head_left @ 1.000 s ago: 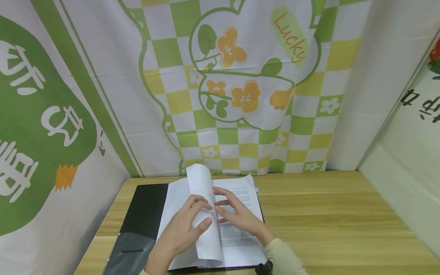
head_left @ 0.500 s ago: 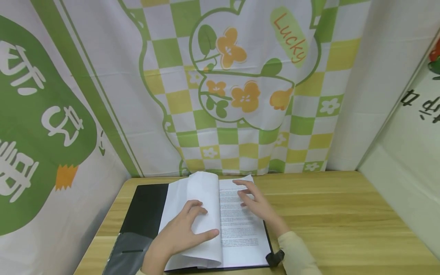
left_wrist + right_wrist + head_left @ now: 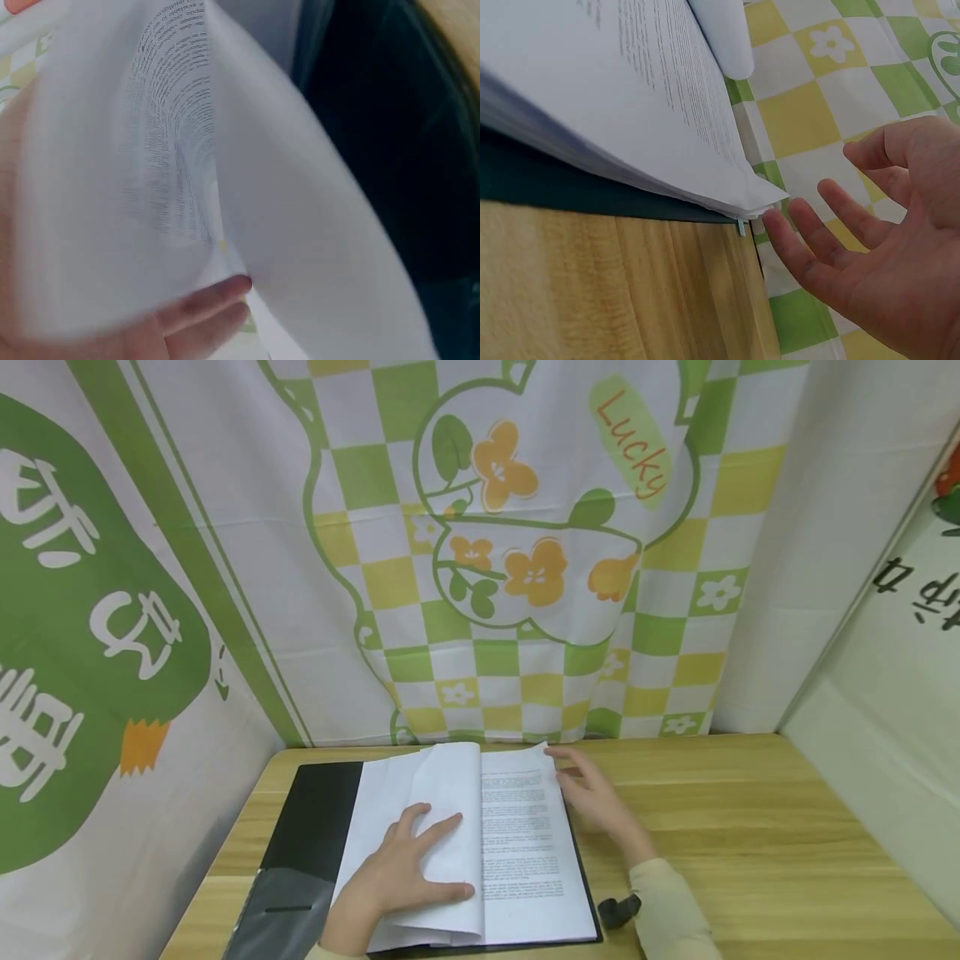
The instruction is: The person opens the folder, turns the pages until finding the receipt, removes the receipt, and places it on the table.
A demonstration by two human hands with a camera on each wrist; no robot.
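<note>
A black folder [image 3: 318, 814] lies spread on the table with a stack of paper in it. My left hand [image 3: 397, 872] rests with spread fingers on the turned white sheets [image 3: 453, 777], which curve over along the middle. In the left wrist view, two fingertips [image 3: 229, 292] show below a curled sheet [image 3: 300, 195]. To the right lies a page of printed text [image 3: 517, 835], its upper right corner lifted a little. My right hand [image 3: 596, 793] is at that corner, its fingers loosely bent; in the right wrist view the fingertips [image 3: 775, 219] are right at the paper's tip.
The wooden table [image 3: 765, 843] extends to the right of the folder. A patterned green and yellow cloth [image 3: 502, 677] hangs behind it. By the right sleeve is a small black device [image 3: 619, 911]. A small pale tab [image 3: 741, 227] sticks out near the page corner.
My right hand has moved right, from the curled sheets to the page's upper right corner. The turned sheets have flattened leftward, and my left hand's fingers have spread on them.
</note>
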